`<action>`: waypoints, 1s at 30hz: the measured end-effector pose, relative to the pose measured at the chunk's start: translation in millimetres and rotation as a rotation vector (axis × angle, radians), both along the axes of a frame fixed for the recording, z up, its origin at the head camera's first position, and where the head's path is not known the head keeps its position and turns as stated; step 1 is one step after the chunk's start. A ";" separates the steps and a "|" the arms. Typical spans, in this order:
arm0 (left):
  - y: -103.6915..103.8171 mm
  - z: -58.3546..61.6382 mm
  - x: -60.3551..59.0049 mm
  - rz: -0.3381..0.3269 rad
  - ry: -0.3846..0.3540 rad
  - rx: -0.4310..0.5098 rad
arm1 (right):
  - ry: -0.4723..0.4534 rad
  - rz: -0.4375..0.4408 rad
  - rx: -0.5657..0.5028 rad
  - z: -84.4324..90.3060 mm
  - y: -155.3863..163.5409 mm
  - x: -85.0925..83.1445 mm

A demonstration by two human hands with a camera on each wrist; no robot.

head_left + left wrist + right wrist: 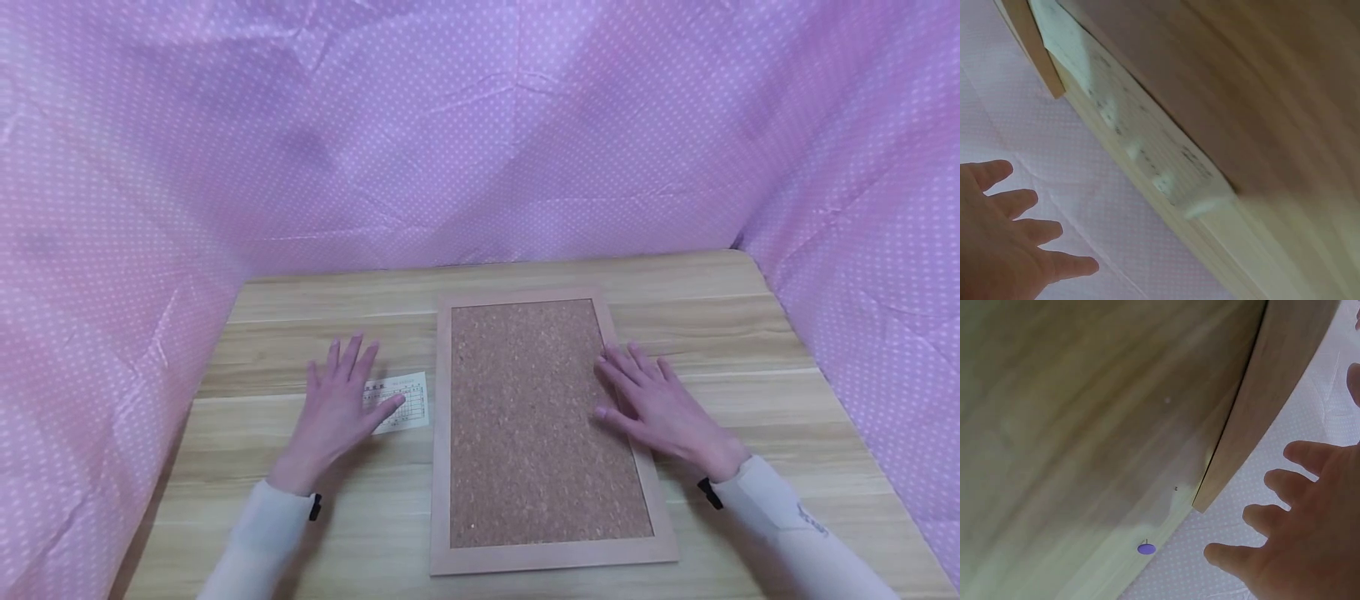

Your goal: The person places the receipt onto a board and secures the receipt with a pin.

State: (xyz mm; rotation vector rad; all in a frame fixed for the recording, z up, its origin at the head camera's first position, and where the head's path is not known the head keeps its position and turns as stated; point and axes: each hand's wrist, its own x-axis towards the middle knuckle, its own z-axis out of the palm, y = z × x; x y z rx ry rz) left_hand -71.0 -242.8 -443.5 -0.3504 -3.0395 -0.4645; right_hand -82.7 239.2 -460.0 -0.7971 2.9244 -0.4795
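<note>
With our left hand (341, 400) flat on the thin, flimsy paper slip (402, 402) and our right hand (652, 404) flat on the stiff, light cork board (525, 417), we judge the slip best pinched at an edge.

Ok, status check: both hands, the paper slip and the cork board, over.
Left hand open, flat on paper slip. Right hand open, resting on cork board right edge. Purple pushpin on table. Nothing blocking.

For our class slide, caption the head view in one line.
Left hand touches a paper slip; right hand rests on a cork board.
</note>
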 end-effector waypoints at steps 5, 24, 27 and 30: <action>-12.4 -2.0 2.1 0.010 -0.029 -0.007 | -0.005 0.016 0.019 -2.2 -0.7 0.7; -52.8 -5.0 4.8 0.025 -0.175 -0.012 | -0.072 0.068 0.013 -4.6 -0.5 2.2; -59.0 -5.6 4.9 0.028 -0.193 0.006 | -0.070 0.072 0.011 -5.9 0.3 2.1; -65.5 -6.1 5.4 0.023 -0.203 0.025 | -0.055 0.084 0.012 -6.8 1.0 1.8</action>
